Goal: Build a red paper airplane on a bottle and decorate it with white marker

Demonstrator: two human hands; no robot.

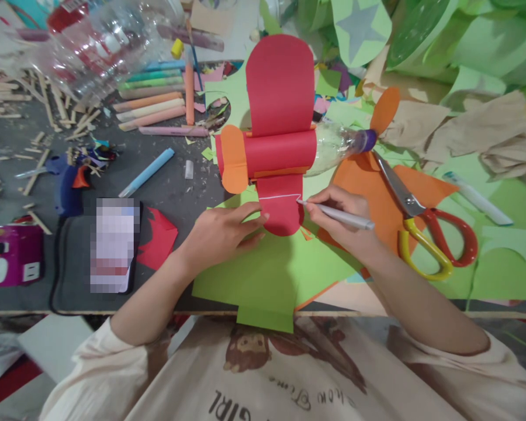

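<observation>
A paper aeroplane built on a clear plastic bottle point(333, 149) lies on the table, with red paper wings point(280, 88), an orange tail piece point(233, 159) and an orange propeller point(383, 110). My left hand point(221, 233) rests flat on the near red wing, fingers stretched out, pressing it down. My right hand point(339, 213) is closed on a white marker pen point(346, 217). The pen's tip touches the right edge of the near wing, at the end of a thin white line drawn across the red paper.
Green paper sheets point(263, 275) and an orange sheet point(377, 199) lie under the model. Red and yellow scissors point(425, 228) sit to the right. Coloured chalk sticks point(153, 102), wooden sticks point(48, 105), a blue marker point(146, 172), a phone point(114, 245) and a purple box point(11, 254) lie left.
</observation>
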